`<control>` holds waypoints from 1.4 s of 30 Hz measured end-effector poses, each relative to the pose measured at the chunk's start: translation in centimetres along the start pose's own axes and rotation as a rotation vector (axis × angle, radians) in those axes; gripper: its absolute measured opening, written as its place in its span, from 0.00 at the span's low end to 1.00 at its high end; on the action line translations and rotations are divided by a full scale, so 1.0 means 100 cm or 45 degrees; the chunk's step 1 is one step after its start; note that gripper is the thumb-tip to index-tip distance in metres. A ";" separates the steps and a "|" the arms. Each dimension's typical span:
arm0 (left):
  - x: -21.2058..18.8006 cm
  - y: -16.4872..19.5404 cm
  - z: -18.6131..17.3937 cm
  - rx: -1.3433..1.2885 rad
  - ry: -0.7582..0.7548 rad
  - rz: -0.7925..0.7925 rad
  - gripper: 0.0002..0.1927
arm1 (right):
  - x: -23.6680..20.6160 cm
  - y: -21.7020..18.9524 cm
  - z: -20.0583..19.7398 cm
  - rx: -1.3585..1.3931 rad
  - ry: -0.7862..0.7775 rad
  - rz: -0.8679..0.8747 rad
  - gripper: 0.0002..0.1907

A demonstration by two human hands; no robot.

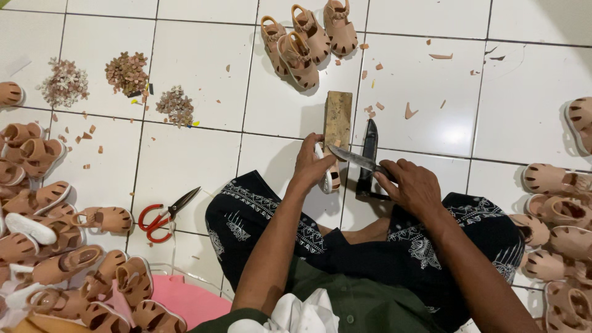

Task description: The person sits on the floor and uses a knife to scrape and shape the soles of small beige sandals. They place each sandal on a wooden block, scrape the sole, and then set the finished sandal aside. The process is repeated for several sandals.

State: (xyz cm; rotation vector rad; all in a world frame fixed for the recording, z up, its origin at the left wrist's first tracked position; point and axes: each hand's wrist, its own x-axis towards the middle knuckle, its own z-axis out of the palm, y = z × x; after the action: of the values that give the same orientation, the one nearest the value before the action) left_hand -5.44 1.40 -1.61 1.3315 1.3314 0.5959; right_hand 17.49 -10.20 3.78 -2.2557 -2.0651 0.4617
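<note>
Here, left hand [311,161]: our fingers wrap shut around a small tan sandal [330,177], bracing it on the wooden block [338,120].
Right hand [412,185]: clenched on the knife [354,158], blade laid against the sandal's edge.
Scissors [163,216]: idle on the tiled floor [185,154], well apart.

Tan sandal [332,176] upright — knife [353,158] across it

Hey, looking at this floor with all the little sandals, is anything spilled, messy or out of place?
Yes. Small tan offcuts lie scattered over the white tiles beyond the wooden block, with more near the flower-trim piles. The red-handled scissors lie open on the floor. The sandals sit in loose heaps, not rows.
</note>
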 end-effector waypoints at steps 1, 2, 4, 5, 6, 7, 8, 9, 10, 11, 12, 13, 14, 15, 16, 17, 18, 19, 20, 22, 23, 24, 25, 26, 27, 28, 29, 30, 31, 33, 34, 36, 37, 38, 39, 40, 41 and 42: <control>0.000 0.000 0.000 0.004 -0.003 -0.011 0.37 | -0.002 0.001 0.001 -0.041 0.036 -0.027 0.23; 0.000 0.000 0.000 -0.028 -0.011 -0.031 0.38 | -0.003 0.001 0.002 -0.041 0.066 -0.038 0.23; -0.001 0.000 0.000 -0.094 -0.028 -0.069 0.38 | -0.005 0.003 0.004 -0.041 0.127 -0.061 0.23; 0.000 0.000 0.000 -0.076 -0.029 -0.061 0.38 | -0.005 0.003 0.005 -0.056 0.129 -0.068 0.23; 0.000 0.000 0.000 -0.058 -0.029 -0.052 0.38 | -0.006 0.004 0.005 -0.072 0.131 -0.076 0.23; 0.000 -0.001 0.000 -0.038 -0.029 -0.044 0.37 | -0.005 0.003 0.006 -0.085 0.133 -0.084 0.23; 0.000 -0.001 0.000 -0.020 -0.018 0.009 0.37 | -0.005 0.002 0.007 -0.092 0.197 -0.118 0.22; 0.000 -0.001 0.000 -0.004 -0.005 0.062 0.37 | -0.003 0.001 0.008 -0.101 0.260 -0.153 0.22; 0.000 -0.001 -0.001 0.015 0.006 0.115 0.37 | -0.002 -0.001 0.008 -0.108 0.323 -0.186 0.21; -0.001 -0.001 -0.001 -0.007 -0.006 0.067 0.37 | 0.000 -0.003 0.009 -0.086 0.302 -0.164 0.21; -0.001 -0.001 -0.001 -0.030 -0.018 0.020 0.37 | 0.004 -0.005 0.010 -0.064 0.282 -0.143 0.21; -0.001 0.000 -0.001 -0.052 -0.030 -0.029 0.37 | 0.007 -0.007 0.011 -0.041 0.259 -0.122 0.21; -0.002 0.001 -0.001 -0.050 -0.032 -0.030 0.37 | 0.010 -0.007 0.012 -0.018 0.199 -0.093 0.21; -0.002 0.002 -0.001 -0.048 -0.033 -0.030 0.38 | 0.015 -0.008 0.013 0.004 0.140 -0.065 0.21; -0.002 0.003 -0.001 -0.046 -0.034 -0.032 0.38 | 0.017 -0.008 0.013 0.028 0.079 -0.037 0.22; -0.003 0.004 -0.002 -0.034 -0.035 -0.016 0.38 | 0.017 -0.008 0.014 0.039 0.120 -0.056 0.22; -0.003 0.006 -0.002 -0.024 -0.035 0.004 0.38 | 0.018 -0.007 0.014 0.048 0.164 -0.076 0.23; -0.003 0.007 -0.002 -0.014 -0.033 0.024 0.38 | 0.019 -0.006 0.014 0.056 0.208 -0.097 0.23; -0.003 0.007 -0.003 -0.017 -0.035 -0.007 0.38 | 0.020 -0.004 0.014 0.053 0.178 -0.096 0.23; -0.003 0.007 -0.003 -0.021 -0.045 -0.072 0.39 | 0.023 -0.001 0.013 0.050 0.117 -0.087 0.24; -0.003 0.007 -0.003 -0.015 -0.043 -0.062 0.39 | 0.024 0.000 0.013 0.076 0.087 -0.068 0.25; -0.003 0.006 -0.003 -0.009 -0.039 -0.051 0.40 | 0.026 0.000 0.013 0.103 0.059 -0.050 0.25; -0.003 0.004 -0.002 -0.003 -0.036 -0.043 0.40 | 0.027 0.000 0.013 0.130 0.029 -0.032 0.25; -0.002 0.002 -0.002 -0.007 -0.034 -0.039 0.41 | 0.028 0.000 0.012 0.148 0.042 -0.043 0.25; -0.001 0.001 -0.002 -0.011 -0.034 -0.032 0.42 | 0.029 -0.001 0.012 0.166 0.057 -0.052 0.25; -0.001 -0.001 -0.002 -0.015 -0.035 -0.026 0.43 | 0.029 -0.001 0.011 0.183 0.071 -0.060 0.26; 0.000 -0.003 -0.001 -0.008 -0.037 -0.019 0.44 | 0.029 -0.002 0.010 0.174 0.025 -0.037 0.26; 0.000 -0.004 -0.001 -0.002 -0.039 -0.011 0.44 | 0.031 -0.003 0.009 0.165 -0.020 -0.014 0.26; 0.000 -0.005 -0.001 0.005 -0.042 -0.005 0.45 | 0.031 -0.004 0.008 0.156 -0.067 0.010 0.26; 0.000 -0.005 -0.001 -0.010 -0.030 -0.020 0.45 | 0.033 -0.006 0.006 0.181 -0.063 0.003 0.27; 0.000 -0.005 -0.001 -0.017 -0.027 -0.029 0.45 | 0.034 -0.007 0.004 0.195 -0.062 0.002 0.27; -0.001 -0.002 -0.001 -0.072 -0.038 -0.086 0.46 | 0.036 -0.007 0.001 0.214 -0.131 0.033 0.27; -0.002 -0.001 -0.001 -0.098 -0.047 -0.116 0.46 | 0.036 -0.007 0.000 0.224 -0.166 0.052 0.27; -0.002 0.000 -0.001 -0.075 -0.037 -0.107 0.45 | 0.037 -0.006 -0.001 0.240 -0.181 0.055 0.28; -0.002 0.002 -0.001 -0.051 -0.026 -0.099 0.44 | 0.037 -0.004 -0.003 0.257 -0.195 0.057 0.28; -0.003 0.003 -0.001 -0.026 -0.014 -0.092 0.43 | 0.037 -0.002 -0.004 0.275 -0.211 0.058 0.29; -0.003 0.005 -0.002 -0.010 -0.021 -0.082 0.42 | 0.036 0.000 -0.004 0.254 -0.278 0.096 0.29; -0.003 0.006 -0.002 0.004 -0.027 -0.070 0.41 | 0.036 0.003 -0.005 0.232 -0.342 0.134 0.29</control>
State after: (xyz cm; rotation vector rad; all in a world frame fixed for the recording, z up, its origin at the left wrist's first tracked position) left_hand -5.48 1.33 -0.92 1.2967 1.3479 0.5411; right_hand 18.18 -6.60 3.50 -2.3078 -1.9229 0.9665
